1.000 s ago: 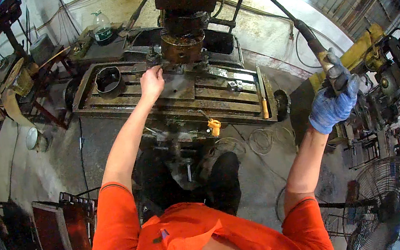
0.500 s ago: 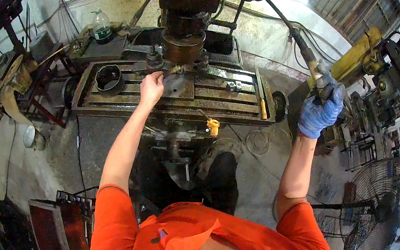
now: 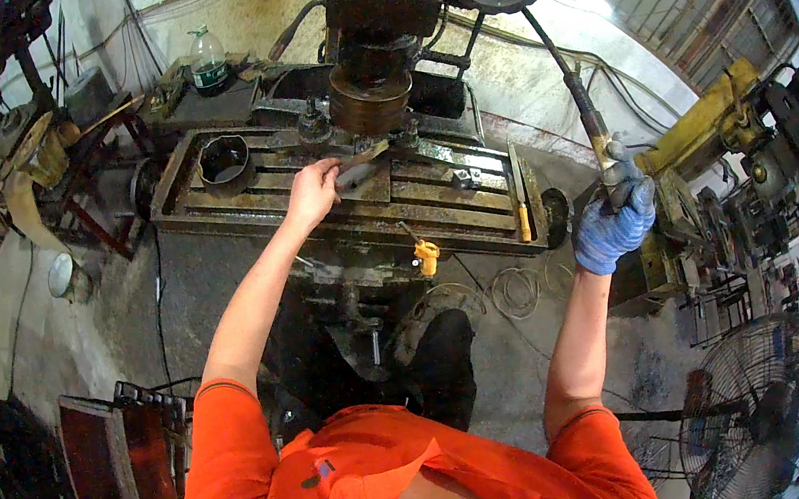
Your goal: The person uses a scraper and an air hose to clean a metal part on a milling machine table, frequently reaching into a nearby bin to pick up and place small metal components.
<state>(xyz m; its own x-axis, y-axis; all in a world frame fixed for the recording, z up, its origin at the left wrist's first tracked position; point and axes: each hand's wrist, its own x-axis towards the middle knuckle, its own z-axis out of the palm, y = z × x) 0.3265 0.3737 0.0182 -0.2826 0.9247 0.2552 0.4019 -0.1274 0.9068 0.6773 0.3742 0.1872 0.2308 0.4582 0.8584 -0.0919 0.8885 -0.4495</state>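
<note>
My bare left hand (image 3: 315,194) is closed around what looks like a small flat brush (image 3: 369,154), its tan tip pointing right below the machine's spindle head (image 3: 369,97). It hovers over the slotted machine table (image 3: 454,204). In a blue knit glove, my right hand (image 3: 615,226) wraps the grip end of a long dark lever (image 3: 588,114) that slopes down from the machine's wheel. A dark fixture (image 3: 312,125) stands on the table just behind my left hand. The workpiece under the spindle cannot be made out clearly.
A round black pot (image 3: 225,166) sits at the table's left end. Small metal blocks (image 3: 466,178) and a yellow-handled tool (image 3: 524,221) lie on its right part. A yellow object (image 3: 427,256) hangs at the front edge. A caged fan (image 3: 764,413) stands lower right.
My right hand has moved left and slightly down with the lever. My left hand has shifted slightly right and lower, and the brush now shows more plainly.
</note>
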